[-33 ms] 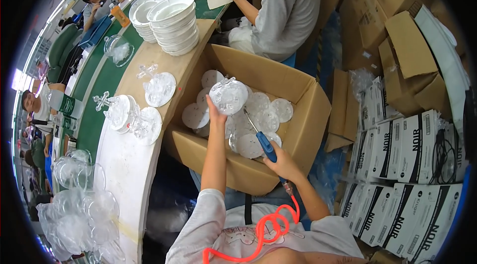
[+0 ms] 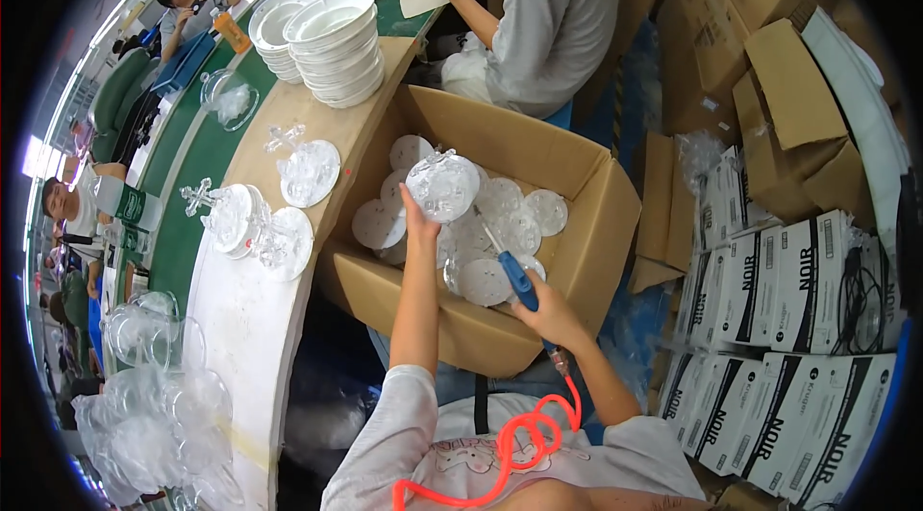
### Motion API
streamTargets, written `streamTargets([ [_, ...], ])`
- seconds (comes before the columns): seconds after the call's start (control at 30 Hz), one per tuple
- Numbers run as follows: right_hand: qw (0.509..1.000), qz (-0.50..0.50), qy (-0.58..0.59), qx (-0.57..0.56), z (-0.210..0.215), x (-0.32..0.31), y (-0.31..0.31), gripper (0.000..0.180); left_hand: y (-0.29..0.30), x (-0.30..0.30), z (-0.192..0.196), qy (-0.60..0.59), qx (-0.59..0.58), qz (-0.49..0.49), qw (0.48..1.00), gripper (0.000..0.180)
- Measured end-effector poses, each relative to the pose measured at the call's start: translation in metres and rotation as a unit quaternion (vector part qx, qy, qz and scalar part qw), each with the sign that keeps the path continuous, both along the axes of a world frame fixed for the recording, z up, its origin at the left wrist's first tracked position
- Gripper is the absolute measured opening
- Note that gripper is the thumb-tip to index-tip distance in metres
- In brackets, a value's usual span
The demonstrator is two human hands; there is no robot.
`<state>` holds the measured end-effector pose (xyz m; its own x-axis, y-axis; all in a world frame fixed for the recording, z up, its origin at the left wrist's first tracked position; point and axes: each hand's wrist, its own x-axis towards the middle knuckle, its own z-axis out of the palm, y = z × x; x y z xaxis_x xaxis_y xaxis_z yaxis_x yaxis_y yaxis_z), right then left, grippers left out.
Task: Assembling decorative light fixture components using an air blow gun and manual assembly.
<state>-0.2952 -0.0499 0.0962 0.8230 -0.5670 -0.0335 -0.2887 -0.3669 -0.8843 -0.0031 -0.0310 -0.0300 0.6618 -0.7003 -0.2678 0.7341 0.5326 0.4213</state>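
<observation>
My left hand [image 2: 419, 215] grips a round clear and white piece [image 2: 445, 182] by its lower left edge and holds it above an open cardboard box [image 2: 596, 213]. The piece has bumpy, crystal-like plastic on its face. In my right hand [image 2: 556, 311] is a blue air gun [image 2: 519, 282] with a thin metal nozzle, fed by a coiled red hose [image 2: 524, 429]. Its nozzle points up and left, its tip close to the lower right of the piece. Inside the box lie several similar round pieces [image 2: 483, 282], white or clear.
Left of the box runs a curved worktable [image 2: 226, 319] bearing clear decorated discs [image 2: 310, 173], stacked white bowls [image 2: 336, 49] and plastic-wrapped pieces [image 2: 154, 429]. A co-worker in grey [image 2: 558, 21] sits just beyond the box. Stacked cartons [image 2: 740, 290] line the right side.
The air gun in my right hand has shifted very slightly to the right. My left hand and the round piece stay nearly in place.
</observation>
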Motion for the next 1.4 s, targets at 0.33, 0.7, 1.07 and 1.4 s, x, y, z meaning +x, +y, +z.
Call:
streamTargets([
  [0.33, 0.998, 0.000, 0.028, 0.051, 0.008, -0.006, -0.022, 0.036, -0.003, -0.005, 0.004, -0.003, 0.072, -0.075, 0.995, 0.068],
  [0.7, 0.994, 0.019, 0.093, 0.061, 0.019, -0.008, -0.007, 0.040, -0.002, -0.009, 0.020, 0.023, 0.089, -0.052, 0.994, 0.064],
  [1.07, 1.000, 0.011, 0.005, -0.002, 0.003, 0.010, 0.002, 0.037, -0.002, -0.010, 0.013, -0.017, 0.005, -0.030, 0.999, 0.065],
  [1.4, 0.996, 0.082, 0.033, 0.016, 0.003, 0.007, 0.003, 0.034, 0.001, -0.007, 0.013, -0.015, 0.005, -0.053, 0.998, 0.060],
])
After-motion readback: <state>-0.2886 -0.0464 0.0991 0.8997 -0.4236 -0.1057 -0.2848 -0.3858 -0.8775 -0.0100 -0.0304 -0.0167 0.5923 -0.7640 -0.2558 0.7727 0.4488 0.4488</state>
